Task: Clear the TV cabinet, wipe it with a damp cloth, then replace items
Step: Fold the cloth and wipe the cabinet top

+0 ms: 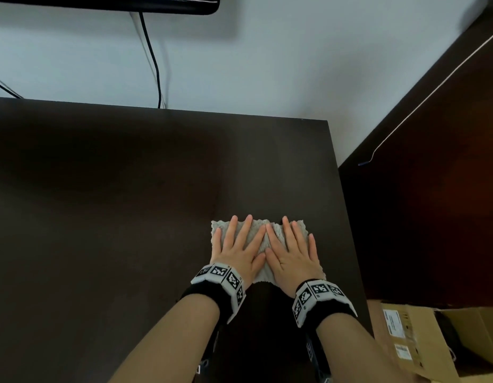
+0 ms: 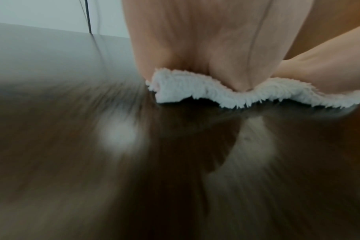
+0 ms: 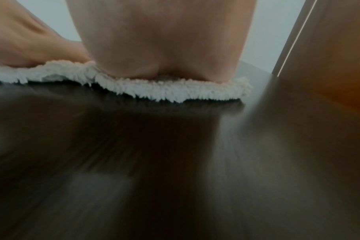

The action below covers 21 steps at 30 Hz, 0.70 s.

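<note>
A fluffy white cloth (image 1: 260,239) lies flat on the dark brown cabinet top (image 1: 129,203), near its right edge. My left hand (image 1: 237,244) presses on the cloth's left half with straight, spread fingers. Beside it my right hand (image 1: 291,246) presses on the right half in the same way, the two index fingers touching. In the left wrist view the palm (image 2: 206,40) bears down on the cloth's fringed near edge (image 2: 216,95). The right wrist view shows the other palm (image 3: 164,40) on the cloth edge (image 3: 164,91). Both wrist views are streaked with motion blur.
A TV's lower edge (image 1: 107,2) hangs on the white wall, with a black cable (image 1: 154,59) dropping behind the cabinet. A dark wooden door (image 1: 433,175) stands to the right. An open cardboard box (image 1: 433,341) sits on the floor at the lower right.
</note>
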{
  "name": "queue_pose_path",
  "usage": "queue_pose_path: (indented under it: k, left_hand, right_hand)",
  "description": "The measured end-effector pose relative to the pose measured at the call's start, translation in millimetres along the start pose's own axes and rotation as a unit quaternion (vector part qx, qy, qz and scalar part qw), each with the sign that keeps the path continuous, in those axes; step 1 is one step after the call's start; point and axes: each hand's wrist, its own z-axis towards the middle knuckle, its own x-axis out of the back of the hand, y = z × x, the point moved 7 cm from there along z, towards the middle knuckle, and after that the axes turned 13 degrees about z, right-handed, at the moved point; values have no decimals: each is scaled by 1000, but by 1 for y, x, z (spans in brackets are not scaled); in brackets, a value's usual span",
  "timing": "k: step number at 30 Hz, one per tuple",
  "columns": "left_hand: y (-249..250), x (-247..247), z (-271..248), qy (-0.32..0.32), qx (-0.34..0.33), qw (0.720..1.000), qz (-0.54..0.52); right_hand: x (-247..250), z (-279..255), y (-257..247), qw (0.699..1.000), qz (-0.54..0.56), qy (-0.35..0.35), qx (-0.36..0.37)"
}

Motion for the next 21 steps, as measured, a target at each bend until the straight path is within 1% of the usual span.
queue_pose_path:
  k: [5, 9, 12, 16, 21]
  left_hand:
    - [-18, 40, 71, 8, 22, 1000, -8]
    - [-30, 78, 134, 12, 39, 999, -23]
    - [-33, 101, 176, 18, 52, 998, -26]
    - [-35, 128, 220, 33, 61, 997, -30]
    - [-32, 147, 257, 36, 55, 997, -31]
  right_hand:
    - [48, 75, 8, 1000, -2, 15, 11]
    - [92, 142, 21, 999, -15, -2, 28]
    - [123, 183, 33, 1000, -10, -3, 27]
    - [154, 224, 46, 1000, 1, 5, 26]
    - [176, 256, 62, 1000, 3, 7, 20]
